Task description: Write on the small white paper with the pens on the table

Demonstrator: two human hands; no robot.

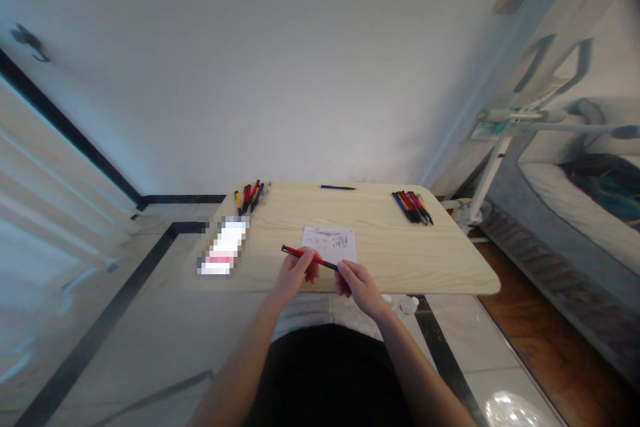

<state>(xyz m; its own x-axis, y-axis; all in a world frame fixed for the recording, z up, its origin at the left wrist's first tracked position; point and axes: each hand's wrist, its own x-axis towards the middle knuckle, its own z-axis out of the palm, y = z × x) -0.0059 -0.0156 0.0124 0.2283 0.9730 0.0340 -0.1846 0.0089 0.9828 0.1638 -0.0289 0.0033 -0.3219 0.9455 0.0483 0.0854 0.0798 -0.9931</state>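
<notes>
Just below the frame's centre, the left hand [299,269] and right hand [357,284], both pinched closed, held a red-and-black pen [326,263]. Beyond lay printed paper [325,238] on the counter [425,260], then, mid-frame, a blue pen [338,187].

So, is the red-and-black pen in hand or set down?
The pen is in hand: the left hand grips its barrel and the right hand pinches one end. Whether its tip is out, I cannot tell.

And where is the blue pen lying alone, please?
In the head view, the blue pen lies near the far edge of the table, between the left pen group and the right pen group, beyond the paper.
</notes>
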